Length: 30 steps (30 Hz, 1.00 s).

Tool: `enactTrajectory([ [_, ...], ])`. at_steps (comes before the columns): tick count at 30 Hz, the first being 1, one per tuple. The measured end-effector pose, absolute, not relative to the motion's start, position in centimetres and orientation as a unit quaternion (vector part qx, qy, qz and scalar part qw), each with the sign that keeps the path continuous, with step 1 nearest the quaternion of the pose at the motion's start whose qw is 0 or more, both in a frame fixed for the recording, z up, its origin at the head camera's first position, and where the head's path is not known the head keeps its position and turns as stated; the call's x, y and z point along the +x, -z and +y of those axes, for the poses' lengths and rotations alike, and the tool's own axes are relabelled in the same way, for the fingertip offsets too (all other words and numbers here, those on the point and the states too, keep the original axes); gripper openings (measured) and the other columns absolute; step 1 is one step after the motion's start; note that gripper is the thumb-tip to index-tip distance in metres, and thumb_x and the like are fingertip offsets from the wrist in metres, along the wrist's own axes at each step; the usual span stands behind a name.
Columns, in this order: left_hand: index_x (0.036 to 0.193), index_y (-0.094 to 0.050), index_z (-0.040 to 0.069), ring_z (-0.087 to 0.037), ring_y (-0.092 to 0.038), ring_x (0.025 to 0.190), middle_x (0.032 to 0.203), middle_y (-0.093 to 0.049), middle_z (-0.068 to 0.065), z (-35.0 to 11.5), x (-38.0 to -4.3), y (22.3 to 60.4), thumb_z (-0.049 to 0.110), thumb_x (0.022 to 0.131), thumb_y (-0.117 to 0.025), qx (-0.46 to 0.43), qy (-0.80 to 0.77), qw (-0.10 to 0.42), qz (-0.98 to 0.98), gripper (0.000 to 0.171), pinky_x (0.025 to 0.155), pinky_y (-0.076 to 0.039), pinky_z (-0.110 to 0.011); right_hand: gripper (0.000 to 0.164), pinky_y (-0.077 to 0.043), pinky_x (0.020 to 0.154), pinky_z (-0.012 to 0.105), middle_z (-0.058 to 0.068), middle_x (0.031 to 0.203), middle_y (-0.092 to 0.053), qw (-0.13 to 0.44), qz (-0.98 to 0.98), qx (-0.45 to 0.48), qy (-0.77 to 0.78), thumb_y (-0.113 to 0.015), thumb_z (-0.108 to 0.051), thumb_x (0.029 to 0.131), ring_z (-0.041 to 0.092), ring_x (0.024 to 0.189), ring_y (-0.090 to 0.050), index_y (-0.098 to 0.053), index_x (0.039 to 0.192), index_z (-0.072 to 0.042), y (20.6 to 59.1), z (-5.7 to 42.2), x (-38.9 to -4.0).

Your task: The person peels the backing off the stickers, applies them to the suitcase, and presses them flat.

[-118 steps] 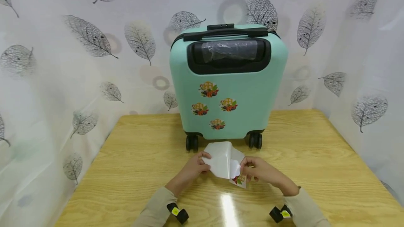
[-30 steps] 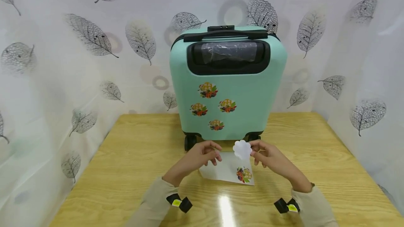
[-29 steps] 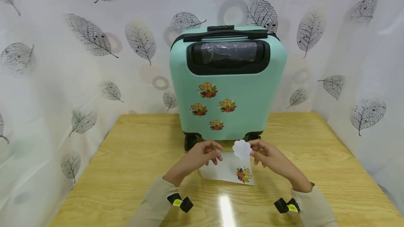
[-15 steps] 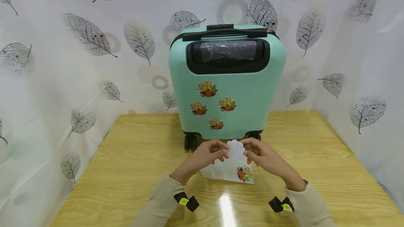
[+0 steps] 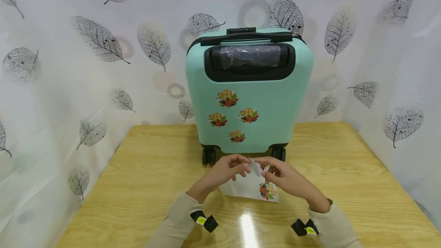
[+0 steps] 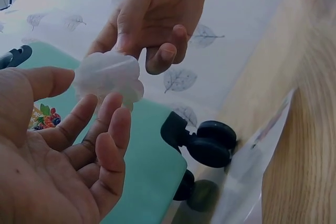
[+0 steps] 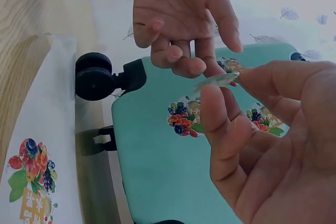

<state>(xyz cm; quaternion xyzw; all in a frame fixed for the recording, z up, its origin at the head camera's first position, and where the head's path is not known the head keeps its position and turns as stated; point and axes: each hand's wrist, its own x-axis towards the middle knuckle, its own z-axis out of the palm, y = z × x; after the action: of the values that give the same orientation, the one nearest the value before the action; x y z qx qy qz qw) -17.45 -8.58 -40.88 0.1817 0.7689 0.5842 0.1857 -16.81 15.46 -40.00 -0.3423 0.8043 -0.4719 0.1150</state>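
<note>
My right hand (image 5: 287, 177) pinches a scalloped sticker (image 5: 255, 167) between thumb and fingers, its white back showing in the head view. In the left wrist view that sticker (image 6: 110, 74) stands off the left hand's fingertips, while in the right wrist view it appears almost edge-on. Fingers loosely bent, my left hand (image 5: 220, 173) hovers at the sticker's left edge without gripping it. Below both hands a white sticker sheet (image 5: 237, 190) lies on the table, bearing one fruit-print sticker (image 5: 267, 191) at its right side.
Behind the hands stands a mint-green suitcase (image 5: 272, 114) on black wheels (image 5: 278, 154), with several fruit stickers (image 5: 227, 98) on its front. The wooden table (image 5: 155, 163) runs back to a leaf-patterned curtain (image 5: 86, 87).
Earlier both hands held the folded sheet; now it lies flat. Over the last second my right hand has carried the sticker left towards my left hand, and the sticker has tilted.
</note>
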Motion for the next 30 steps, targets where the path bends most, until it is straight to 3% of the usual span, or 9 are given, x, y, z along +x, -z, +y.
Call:
enactTrajectory([
  [7, 0.122, -0.06, 0.008, -0.01, -0.065, 0.086, 0.108, -0.069, -0.016, -8.39, -17.51, 41.0, 0.041, 0.098, -0.053, 0.177, -0.59, 0.19, 0.765, 0.041, 0.071, -0.05, -0.037, 0.04, -0.048, 0.06, 0.026, 0.016, 0.109, -0.057, 0.11, 0.813, -0.348, 0.454, -0.049, -0.018, 0.102, 0.005, 0.069, -0.056, -0.047, 0.141, -0.01, 40.04, 14.97, -16.39],
  [18, 0.118, -0.06, 0.004, -0.008, -0.064, 0.082, 0.112, -0.066, -0.025, -8.13, -17.58, 41.54, 0.036, 0.099, -0.054, 0.142, -0.621, 0.218, 0.739, 0.038, 0.071, -0.049, -0.033, 0.043, -0.047, 0.058, 0.025, 0.01, 0.104, -0.061, 0.117, 0.816, -0.354, 0.441, -0.052, -0.023, 0.101, 0.007, 0.065, -0.053, -0.047, 0.142, -0.011, 40.34, 15.01, -16.5],
  [23, 0.118, -0.059, 0.004, -0.009, -0.063, 0.08, 0.106, -0.067, -0.017, -8.08, -17.55, 41.53, 0.029, 0.099, -0.054, 0.129, -0.642, 0.231, 0.72, 0.032, 0.067, -0.046, -0.03, 0.044, -0.046, 0.056, 0.024, 0.002, 0.097, -0.059, 0.114, 0.81, -0.366, 0.444, -0.055, -0.022, 0.099, 0.005, 0.062, -0.052, -0.047, 0.142, -0.012, 40.51, 15.18, -16.65],
  [27, 0.121, -0.058, 0.004, -0.01, -0.063, 0.079, 0.099, -0.062, -0.002, -8.04, -17.58, 41.61, 0.024, 0.099, -0.053, 0.116, -0.661, 0.241, 0.702, 0.031, 0.065, -0.043, -0.027, 0.047, -0.046, 0.055, 0.024, 0.003, 0.097, -0.058, 0.125, 0.808, -0.362, 0.447, -0.056, -0.022, 0.098, 0.006, 0.061, -0.052, -0.046, 0.143, -0.013, 40.58, 15.27, -16.75],
  [30, 0.123, -0.056, 0.003, -0.01, -0.062, 0.078, 0.096, -0.06, 0.0, -8.04, -17.59, 41.67, 0.022, 0.1, -0.051, 0.112, -0.668, 0.248, 0.692, 0.031, 0.064, -0.043, -0.026, 0.045, -0.046, 0.057, 0.024, 0.003, 0.098, -0.058, 0.12, 0.813, -0.355, 0.446, -0.055, -0.023, 0.099, 0.008, 0.063, -0.052, -0.047, 0.142, -0.013, 40.57, 15.28, -16.79],
])
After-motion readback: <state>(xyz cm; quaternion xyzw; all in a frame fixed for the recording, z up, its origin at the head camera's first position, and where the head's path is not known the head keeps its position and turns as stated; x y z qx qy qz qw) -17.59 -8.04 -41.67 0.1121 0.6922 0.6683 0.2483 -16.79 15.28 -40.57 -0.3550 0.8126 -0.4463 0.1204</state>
